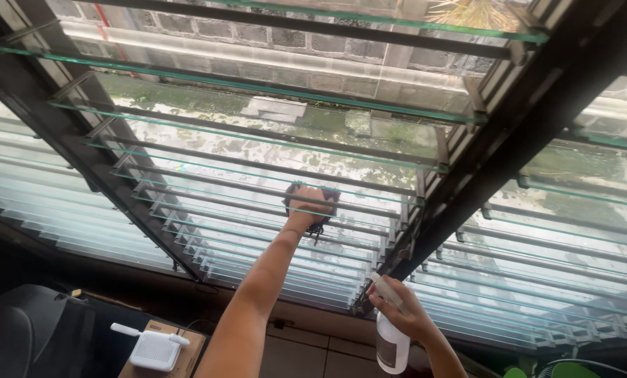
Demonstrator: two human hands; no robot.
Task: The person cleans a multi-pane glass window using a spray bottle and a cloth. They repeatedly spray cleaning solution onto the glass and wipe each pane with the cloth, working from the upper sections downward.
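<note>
Nearest the lens, a bare left forearm, reaching up from the bottom edge toward the glass. Left hand (309, 204) pressed flat over a dark cleaning cloth (312, 207), fingers spread and gripping it against one of the glass louvre slats (271, 168) in the middle bank of the window. Lower right, right hand (406, 315) wrapped tight around the neck of a clear spray bottle (392, 341), nozzle tipped up toward the panes, finger near the trigger (whether squeezing, impossible to tell). Dark metal window frame (495, 161) running diagonally between banks. Outside, through the slats, a wet mossy ledge (313, 119) and a block wall. Down at the bottom left, a small white router-like box (155, 348) on a cardboard carton (187, 353), beside a dark chair back (33, 329). As for progress, looks like mid-job: cloth working roughly halfway up the centre bank, no clear difference in shine between upper and lower slats, so hard to judge which are finished; side banks untouched by either hand right now.
</note>
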